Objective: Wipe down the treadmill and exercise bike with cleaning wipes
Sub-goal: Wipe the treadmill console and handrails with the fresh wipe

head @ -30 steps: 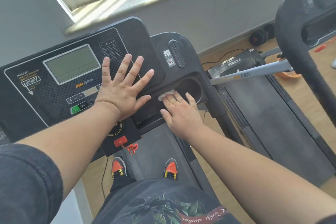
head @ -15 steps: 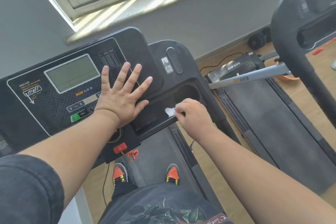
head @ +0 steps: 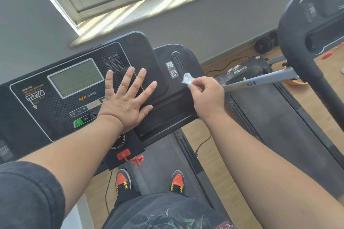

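— White wipe (head: 187, 79), crumpled small, pinched in the right hand (head: 207, 96); it sits just off the console, at about one o'clock from the flat left hand (head: 125, 102). How far along would you say this is?

— Early, by my reading. The wipe is up by the sticker and speaker grille on the right wing of the treadmill (head: 163, 72) console, so that patch seems to be the part in hand. The screen (head: 75, 78), the buttons under the left palm, the belt (head: 163, 156) at six o'clock: I can't tell from here whether any of it has been wiped.

— And the left hand?

— Fingers spread and straight, pressed flat on the panel, gripping nothing. It looks like a brace.

— The bike?

— No bike I can pick out for certain. A second treadmill (head: 275, 117) lies at three o'clock, and a dark curved frame (head: 297, 46) at two o'clock could belong to it or to something else. I'd count the bike as left to do.

— Counts, then?

— One wipe. Two hands. Two treadmills. Two orange-and-black shoes (head: 122, 180) on the belt. One red safety clip (head: 123, 154) at six o'clock from the left wrist.
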